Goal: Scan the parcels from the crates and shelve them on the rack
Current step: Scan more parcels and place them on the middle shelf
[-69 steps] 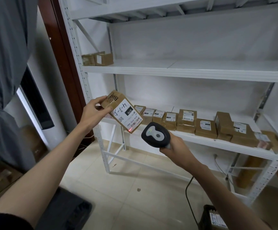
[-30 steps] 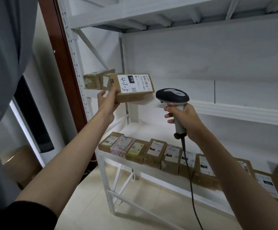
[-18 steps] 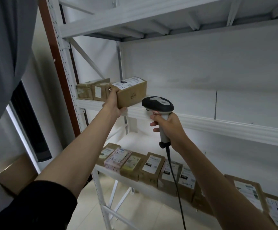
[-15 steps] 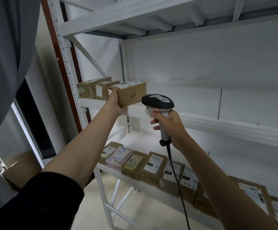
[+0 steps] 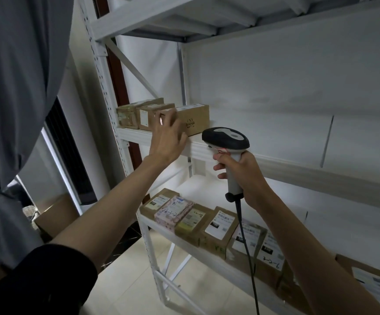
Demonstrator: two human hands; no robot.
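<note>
Seen from the head camera, a white metal rack fills the frame, and the brown parcel marked BAHA now sits on its middle shelf at the left end, just right of two other cardboard parcels. The left hand is at the parcel's near left corner, its grip released with fingers loosely spread, while the right hand, clenched around the handle, holds a corded barcode scanner upright just right of the parcel. More labelled parcels line the shelf below.
</note>
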